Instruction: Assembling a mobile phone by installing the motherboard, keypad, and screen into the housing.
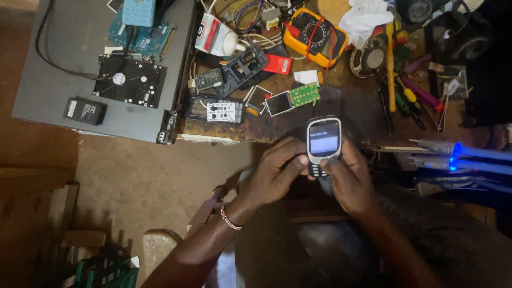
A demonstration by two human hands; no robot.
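Note:
I hold a small dark keypad phone (323,143) upright in both hands, just in front of the workbench edge; its screen is lit pale blue. My left hand (274,173) wraps its left side with the thumb on the keypad; a beaded band circles that wrist. My right hand (348,178) grips its right side and lower keys. On the wooden workbench (352,114) beyond lie an opened phone body (216,109), small loose screens (278,103) and a green keypad board (304,94).
A grey metal case (69,58) at left carries a hard drive (129,80), a circuit board and a black battery (84,110). A yellow multimeter (314,36), tangled wires, screwdrivers (391,69) and tweezers crowd the bench. A blue light (456,154) glows at right. A concrete floor lies below.

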